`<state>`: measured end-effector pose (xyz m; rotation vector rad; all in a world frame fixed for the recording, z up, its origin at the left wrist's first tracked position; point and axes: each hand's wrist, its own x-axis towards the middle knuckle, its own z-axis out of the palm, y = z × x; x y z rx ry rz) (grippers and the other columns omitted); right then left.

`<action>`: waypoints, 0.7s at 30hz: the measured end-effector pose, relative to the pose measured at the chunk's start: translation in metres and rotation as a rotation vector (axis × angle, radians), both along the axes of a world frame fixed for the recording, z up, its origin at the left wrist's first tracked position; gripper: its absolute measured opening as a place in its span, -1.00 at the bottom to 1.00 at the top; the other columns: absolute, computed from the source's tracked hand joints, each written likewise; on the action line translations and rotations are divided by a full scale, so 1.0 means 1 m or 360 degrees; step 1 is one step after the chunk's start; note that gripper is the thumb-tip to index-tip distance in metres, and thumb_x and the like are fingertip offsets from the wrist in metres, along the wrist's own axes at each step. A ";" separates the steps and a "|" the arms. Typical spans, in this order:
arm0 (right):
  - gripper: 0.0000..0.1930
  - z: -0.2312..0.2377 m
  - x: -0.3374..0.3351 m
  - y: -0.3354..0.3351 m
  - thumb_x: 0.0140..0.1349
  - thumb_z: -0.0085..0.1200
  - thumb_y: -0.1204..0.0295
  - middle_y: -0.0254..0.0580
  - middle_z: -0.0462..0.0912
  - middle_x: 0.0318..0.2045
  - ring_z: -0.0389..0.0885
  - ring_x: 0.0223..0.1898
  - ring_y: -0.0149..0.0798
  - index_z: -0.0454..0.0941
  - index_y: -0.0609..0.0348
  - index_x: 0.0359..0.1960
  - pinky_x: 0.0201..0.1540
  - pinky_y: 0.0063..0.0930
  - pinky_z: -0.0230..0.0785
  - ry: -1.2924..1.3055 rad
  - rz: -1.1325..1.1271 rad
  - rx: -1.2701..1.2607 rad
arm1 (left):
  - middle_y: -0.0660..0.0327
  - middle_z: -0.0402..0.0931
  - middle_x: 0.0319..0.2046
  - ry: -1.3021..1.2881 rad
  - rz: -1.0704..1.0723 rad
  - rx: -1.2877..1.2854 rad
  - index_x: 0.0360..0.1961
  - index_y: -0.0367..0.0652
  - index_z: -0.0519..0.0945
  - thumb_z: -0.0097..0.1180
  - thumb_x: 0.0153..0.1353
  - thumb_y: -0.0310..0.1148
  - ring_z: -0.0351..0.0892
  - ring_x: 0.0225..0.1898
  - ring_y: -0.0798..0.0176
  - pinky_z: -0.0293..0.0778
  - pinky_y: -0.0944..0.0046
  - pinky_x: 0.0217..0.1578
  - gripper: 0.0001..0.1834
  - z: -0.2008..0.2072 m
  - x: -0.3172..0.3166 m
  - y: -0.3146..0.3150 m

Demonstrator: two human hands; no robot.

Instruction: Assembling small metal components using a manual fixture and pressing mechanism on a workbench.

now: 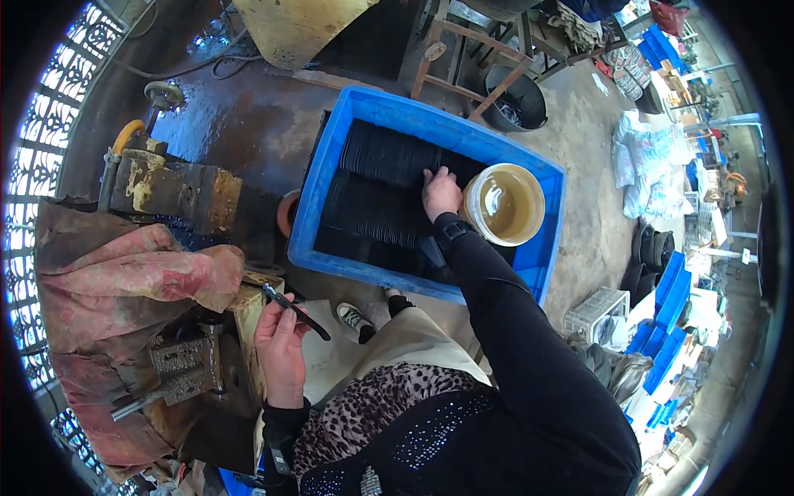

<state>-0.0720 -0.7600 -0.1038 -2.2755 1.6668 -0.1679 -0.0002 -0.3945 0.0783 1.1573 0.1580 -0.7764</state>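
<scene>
My left hand (281,341) holds a slim, dark, elongated piece (308,319) with a shiny metal tip, pinched between thumb and fingers. Its exact kind I cannot tell. Inside a blue plastic crate (430,106), my right hand (442,195) rests with curled fingers at the end of a row of thin black pieces (389,157), packed closely side by side. What lies under those fingertips is hidden. Just right of this hand, a round cream bucket (536,178) of yellowish liquid stands in the crate.
At left, a worn machine (178,194) stands beside a stained pink cloth (141,285) and a wet metal fixture (182,368). Beyond the crate are a wooden frame (463,37) and a black tub (517,107). White sacks (649,157) and blue bins (666,331) line the right.
</scene>
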 end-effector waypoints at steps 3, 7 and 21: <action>-0.61 -0.002 -0.010 0.008 0.34 -0.06 0.11 0.20 0.58 -0.20 0.58 -0.15 0.28 0.39 0.26 -0.16 -0.15 0.05 0.44 -0.0131 -0.0144 0.0038 | 0.21 0.57 -0.19 0.0011 0.0030 0.0005 0.04 -0.21 0.51 0.03 0.33 -0.50 0.55 -0.18 0.35 0.49 0.32 -0.15 -0.74 0.000 -0.006 -0.004; -0.66 -0.015 -0.030 0.011 0.31 0.00 0.19 0.20 0.59 -0.22 0.56 -0.15 0.28 0.43 0.27 -0.15 -0.17 0.07 0.43 -0.0239 -0.0125 0.0015 | 0.21 0.57 -0.18 0.0003 0.0033 -0.0023 0.04 -0.21 0.51 0.03 0.33 -0.49 0.56 -0.18 0.34 0.49 0.30 -0.14 -0.74 -0.002 -0.011 -0.005; -0.66 0.228 0.069 0.233 0.25 0.16 0.33 -0.28 0.59 -0.35 0.53 -0.30 -0.43 0.45 0.25 -0.03 -0.25 -0.42 0.43 -0.0735 0.2179 0.2261 | 0.28 0.58 -0.15 -0.0657 0.0523 0.0236 -0.13 -0.23 0.59 0.09 0.27 -0.51 0.54 -0.15 0.39 0.47 0.34 -0.10 -0.84 0.049 -0.032 0.049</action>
